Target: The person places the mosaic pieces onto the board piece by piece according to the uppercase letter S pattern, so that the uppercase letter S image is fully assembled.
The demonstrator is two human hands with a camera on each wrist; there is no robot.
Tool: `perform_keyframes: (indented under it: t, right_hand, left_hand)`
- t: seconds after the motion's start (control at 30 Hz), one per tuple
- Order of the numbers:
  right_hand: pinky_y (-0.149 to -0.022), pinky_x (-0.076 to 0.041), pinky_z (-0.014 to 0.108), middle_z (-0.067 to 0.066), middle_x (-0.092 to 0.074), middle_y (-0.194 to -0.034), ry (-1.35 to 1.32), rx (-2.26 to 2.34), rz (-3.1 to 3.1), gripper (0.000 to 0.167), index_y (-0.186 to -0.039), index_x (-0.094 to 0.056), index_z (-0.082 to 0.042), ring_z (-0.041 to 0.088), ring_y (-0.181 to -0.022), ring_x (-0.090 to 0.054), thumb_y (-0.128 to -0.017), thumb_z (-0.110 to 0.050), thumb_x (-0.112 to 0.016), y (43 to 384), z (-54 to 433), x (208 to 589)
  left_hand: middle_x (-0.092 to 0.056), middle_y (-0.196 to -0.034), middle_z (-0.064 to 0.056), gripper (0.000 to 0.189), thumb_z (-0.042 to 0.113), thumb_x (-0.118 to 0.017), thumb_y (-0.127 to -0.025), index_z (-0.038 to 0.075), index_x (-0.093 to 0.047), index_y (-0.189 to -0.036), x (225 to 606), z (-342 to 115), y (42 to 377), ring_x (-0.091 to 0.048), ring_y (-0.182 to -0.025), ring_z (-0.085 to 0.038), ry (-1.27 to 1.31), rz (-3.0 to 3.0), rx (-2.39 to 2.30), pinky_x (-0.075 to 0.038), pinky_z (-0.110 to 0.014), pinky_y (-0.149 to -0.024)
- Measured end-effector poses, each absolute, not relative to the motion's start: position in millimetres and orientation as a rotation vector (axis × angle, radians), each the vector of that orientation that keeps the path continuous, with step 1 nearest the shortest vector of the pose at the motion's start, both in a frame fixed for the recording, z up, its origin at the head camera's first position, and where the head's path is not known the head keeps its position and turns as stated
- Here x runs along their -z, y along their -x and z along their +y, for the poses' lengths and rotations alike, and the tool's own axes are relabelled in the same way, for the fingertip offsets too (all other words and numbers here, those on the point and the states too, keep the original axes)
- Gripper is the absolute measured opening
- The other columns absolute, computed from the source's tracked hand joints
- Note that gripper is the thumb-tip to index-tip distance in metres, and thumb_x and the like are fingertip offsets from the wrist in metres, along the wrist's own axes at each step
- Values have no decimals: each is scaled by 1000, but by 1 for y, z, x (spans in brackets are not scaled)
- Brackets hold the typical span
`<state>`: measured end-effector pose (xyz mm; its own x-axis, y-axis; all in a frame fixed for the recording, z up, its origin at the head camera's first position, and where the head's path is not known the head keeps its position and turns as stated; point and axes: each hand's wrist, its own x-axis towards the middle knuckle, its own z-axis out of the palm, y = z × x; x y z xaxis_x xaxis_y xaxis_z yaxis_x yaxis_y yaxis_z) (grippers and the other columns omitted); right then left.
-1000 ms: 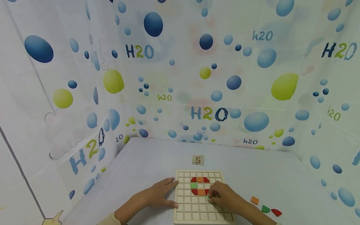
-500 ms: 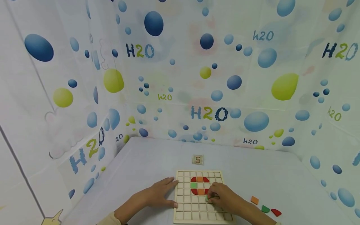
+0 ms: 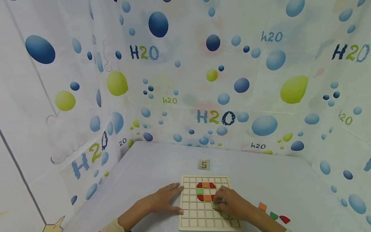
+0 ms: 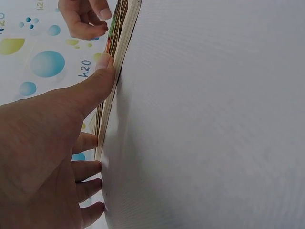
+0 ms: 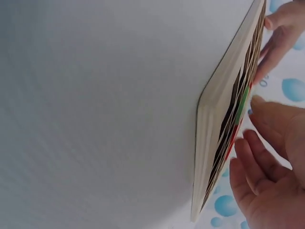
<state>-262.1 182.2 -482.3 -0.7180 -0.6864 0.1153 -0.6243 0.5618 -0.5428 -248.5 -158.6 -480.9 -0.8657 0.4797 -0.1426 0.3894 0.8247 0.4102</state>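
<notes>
A pale wooden grid board lies on the table. In the head view my left hand rests at its left edge, fingers spread; the left wrist view shows the thumb touching the rim. On the grid, red rounded pieces, orange squares and a green square form a ring. My right hand is over the board's right side, fingers bent. By its fingertips a green piece lies on the grid, partly hidden. The right wrist view shows thumb and fingers apart, pinching nothing visible.
Right of the board lie a loose orange square, a green rounded piece and a red rounded piece. A small gridded card with a figure stands or lies beyond the board. Patterned curtains enclose the white table.
The green piece by my right fingertips has shifted slightly toward me and now looks flatter on the grid. My right fingers have moved a little; my left hand stays in place.
</notes>
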Motion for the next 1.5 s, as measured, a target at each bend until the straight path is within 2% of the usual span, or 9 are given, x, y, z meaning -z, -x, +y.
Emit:
perform_keyframes:
  t: [0.23, 0.57, 0.83, 1.03, 1.17, 1.27, 1.5]
  right_hand:
    - [-82, -59, 29, -3, -60, -106, 1040, 888, 2755, 17, -113, -68, -11, 11, -96, -62, -101, -21, -75, 275, 179, 484]
    - [-83, -57, 28, -4, -63, -104, 1100, 854, 2693, 10, -109, -73, -12, 8, -95, -60, -100, -13, -74, 278, 176, 484]
    - [-84, -59, 29, -4, -64, -105, 1150, 813, 2719, 11, -111, -74, -11, 12, -98, -62, -99, -11, -75, 277, 174, 482]
    - [-86, -60, 31, -2, -66, -109, 1062, 878, 2692, 16, -115, -74, -8, 16, -101, -64, -100, -12, -75, 277, 177, 478]
    - [-87, -59, 39, 2, -66, -112, 932, 963, 2697, 22, -121, -71, -6, 21, -102, -63, -101, -16, -72, 274, 188, 472]
    - [-89, -59, 40, 1, -67, -112, 863, 953, 2764, 23, -122, -71, -7, 19, -102, -63, -101, -16, -72, 273, 202, 468]
    - [-85, -61, 30, 4, -70, -113, 831, 970, 2885, 29, -122, -70, -4, 21, -99, -68, -97, -16, -78, 271, 247, 465]
  left_hand:
    - [-33, -171, -16, 98, 66, -77, -87, 19, -40, -164, 481, -159, 249, -33, -157, -41, -659, 2757, -565, -33, -64, -123]
    - [-35, -170, -13, 98, 68, -76, -86, 21, -39, -164, 485, -157, 250, -34, -156, -39, -670, 2775, -529, -35, -61, -123]
    - [-35, -170, -13, 97, 67, -77, -86, 22, -40, -164, 484, -158, 252, -34, -156, -40, -662, 2775, -526, -35, -62, -122]
    - [-35, -170, -14, 97, 67, -77, -86, 22, -40, -164, 486, -158, 253, -34, -156, -40, -670, 2774, -529, -35, -63, -122]
    - [-35, -170, -14, 97, 67, -77, -86, 21, -40, -164, 486, -158, 253, -34, -156, -41, -675, 2768, -539, -35, -63, -122]
    - [-34, -170, -14, 98, 67, -77, -86, 21, -40, -164, 485, -158, 253, -34, -156, -40, -670, 2763, -541, -34, -63, -122]
    - [-35, -170, -15, 97, 66, -78, -87, 20, -40, -164, 482, -159, 251, -34, -156, -41, -654, 2759, -544, -34, -64, -122]
